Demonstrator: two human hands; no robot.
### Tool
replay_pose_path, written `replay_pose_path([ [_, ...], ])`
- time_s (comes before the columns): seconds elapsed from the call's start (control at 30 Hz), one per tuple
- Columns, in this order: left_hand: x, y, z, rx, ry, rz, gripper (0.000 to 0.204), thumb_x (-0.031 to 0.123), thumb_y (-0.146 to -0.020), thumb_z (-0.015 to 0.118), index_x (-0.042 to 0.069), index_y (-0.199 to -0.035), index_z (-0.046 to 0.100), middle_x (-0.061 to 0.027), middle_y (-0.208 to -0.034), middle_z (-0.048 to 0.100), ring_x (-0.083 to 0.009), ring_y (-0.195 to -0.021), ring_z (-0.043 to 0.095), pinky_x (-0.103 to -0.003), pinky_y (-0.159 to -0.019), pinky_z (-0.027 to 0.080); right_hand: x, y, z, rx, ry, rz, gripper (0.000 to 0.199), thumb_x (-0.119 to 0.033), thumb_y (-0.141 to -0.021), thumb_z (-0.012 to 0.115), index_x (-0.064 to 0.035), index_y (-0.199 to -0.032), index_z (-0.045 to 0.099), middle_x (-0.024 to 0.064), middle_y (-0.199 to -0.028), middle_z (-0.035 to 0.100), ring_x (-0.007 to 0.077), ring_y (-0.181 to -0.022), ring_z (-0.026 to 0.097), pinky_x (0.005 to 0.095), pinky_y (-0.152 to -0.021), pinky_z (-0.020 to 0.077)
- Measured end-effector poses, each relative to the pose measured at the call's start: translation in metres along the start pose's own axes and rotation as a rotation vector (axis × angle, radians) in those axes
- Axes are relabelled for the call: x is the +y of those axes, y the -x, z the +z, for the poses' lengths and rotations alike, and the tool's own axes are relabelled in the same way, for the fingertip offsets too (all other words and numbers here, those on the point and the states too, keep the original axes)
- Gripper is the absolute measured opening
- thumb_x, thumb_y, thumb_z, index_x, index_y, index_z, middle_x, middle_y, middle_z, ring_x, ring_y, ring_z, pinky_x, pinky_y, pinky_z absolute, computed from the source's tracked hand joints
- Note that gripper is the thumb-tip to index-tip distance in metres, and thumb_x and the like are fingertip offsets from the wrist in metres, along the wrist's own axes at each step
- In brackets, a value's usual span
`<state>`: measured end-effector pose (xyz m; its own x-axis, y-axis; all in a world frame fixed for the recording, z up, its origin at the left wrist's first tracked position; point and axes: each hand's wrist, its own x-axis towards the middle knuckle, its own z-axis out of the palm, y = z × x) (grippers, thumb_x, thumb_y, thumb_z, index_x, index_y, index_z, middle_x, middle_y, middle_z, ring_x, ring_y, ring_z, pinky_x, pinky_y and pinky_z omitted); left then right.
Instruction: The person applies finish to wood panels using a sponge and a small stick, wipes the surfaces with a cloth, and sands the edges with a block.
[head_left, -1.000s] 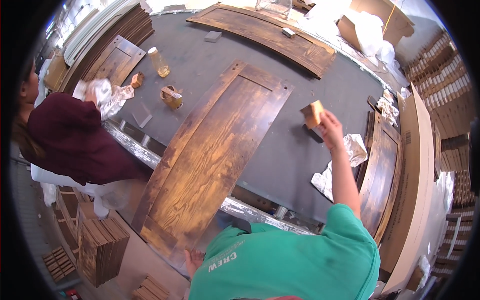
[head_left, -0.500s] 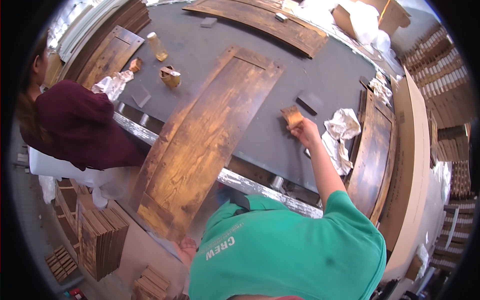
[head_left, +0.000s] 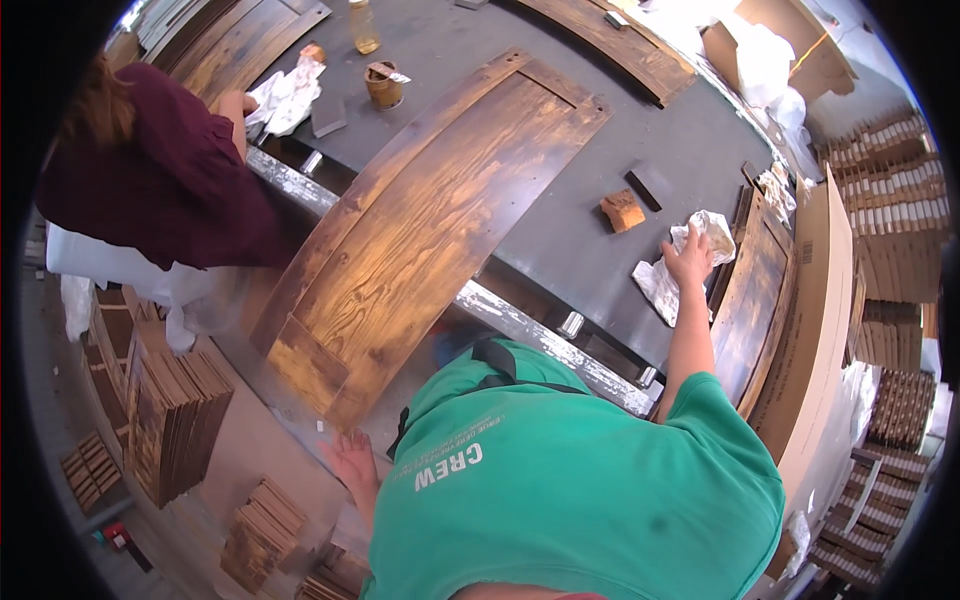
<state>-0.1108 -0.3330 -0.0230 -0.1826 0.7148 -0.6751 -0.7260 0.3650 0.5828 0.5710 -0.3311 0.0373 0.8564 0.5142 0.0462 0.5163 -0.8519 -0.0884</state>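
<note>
A stained wooden panel (head_left: 430,220) lies aslant over the dark tabletop, its near end jutting past the table edge. Beside that near corner is my left hand (head_left: 352,460), fingers apart and holding nothing. My right hand (head_left: 690,260) reaches over a crumpled white cloth (head_left: 655,285), its fingers spread at the cloth; a firm grip on it does not show. A brown-stained sponge (head_left: 622,212) rests on the tabletop left of that hand, close to a dark rectangular block (head_left: 645,190).
A co-worker in a maroon top (head_left: 160,170) stands at left, one hand at another white cloth (head_left: 290,95). An open stain can (head_left: 384,88) and a jar (head_left: 364,30) stand on the table. Another panel (head_left: 750,300) lies at right, beside tall cardboard (head_left: 800,320).
My right hand has let go of the sponge, now on the table, and moved right to the white cloth. The co-worker's hand has come into sight at the left cloth. The view has shifted.
</note>
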Motion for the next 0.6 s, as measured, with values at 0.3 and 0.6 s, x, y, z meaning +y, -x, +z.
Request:
replay_pose_path([
  [0.3,0.003,-0.016,-0.014,-0.225,-0.012,-0.080,0.046,0.049,-0.094,0.048,0.008,-0.114,0.056,-0.0071,-0.110,0.060,-0.0238,-0.098,0.055,-0.040,-0.089,0.042,0.048,0.029,0.016,-0.235,-0.093,-0.072,0.078,-0.049,-0.073,0.073,-0.0148,-0.137,0.045,0.0187,-0.138,0.044,0.0371,-0.131,0.035,0.0439,-0.110,0.0260],
  [0.6,-0.004,-0.025,-0.004,-0.263,0.019,-0.009,0.039,0.041,-0.097,0.048,0.007,-0.113,0.056,-0.0052,-0.111,0.061,-0.0197,-0.097,0.056,-0.037,-0.085,0.044,0.045,0.040,-0.006,-0.409,-0.144,-0.126,0.026,-0.018,-0.073,0.065,-0.0108,-0.096,0.074,0.0174,-0.087,0.070,0.0296,-0.083,0.068,0.0367,-0.080,0.0524],
])
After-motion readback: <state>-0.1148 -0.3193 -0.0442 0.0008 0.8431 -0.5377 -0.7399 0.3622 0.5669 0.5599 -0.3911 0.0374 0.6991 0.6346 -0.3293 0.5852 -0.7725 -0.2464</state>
